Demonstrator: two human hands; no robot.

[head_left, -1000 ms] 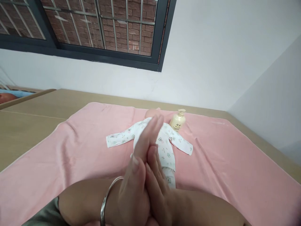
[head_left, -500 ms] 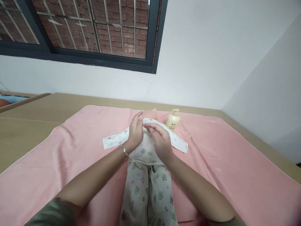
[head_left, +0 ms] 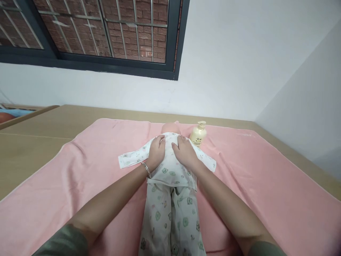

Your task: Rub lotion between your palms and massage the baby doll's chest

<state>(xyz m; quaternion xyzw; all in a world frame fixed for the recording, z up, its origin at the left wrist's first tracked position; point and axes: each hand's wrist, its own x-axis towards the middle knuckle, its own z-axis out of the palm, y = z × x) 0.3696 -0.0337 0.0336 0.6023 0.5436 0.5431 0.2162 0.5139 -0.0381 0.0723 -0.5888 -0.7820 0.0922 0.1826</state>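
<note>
Centrally in the head view, the left hand and right hand lie open and flat on the white animal-print cotton baby shirt dressing a doll on the pink towel. Soft, light cloth, probably best pinched at the hems or sleeves.

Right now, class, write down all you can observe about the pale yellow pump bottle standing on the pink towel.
The pale yellow pump bottle looks like glossy plastic, with a rounded body, a narrower neck and a cream pump head on top. A small dark printed mark shows on its front, too small to read. It stands upright near the far edge of the pink towel, just right of the doll's head. Neither hand touches it; the right hand is nearest.
</note>
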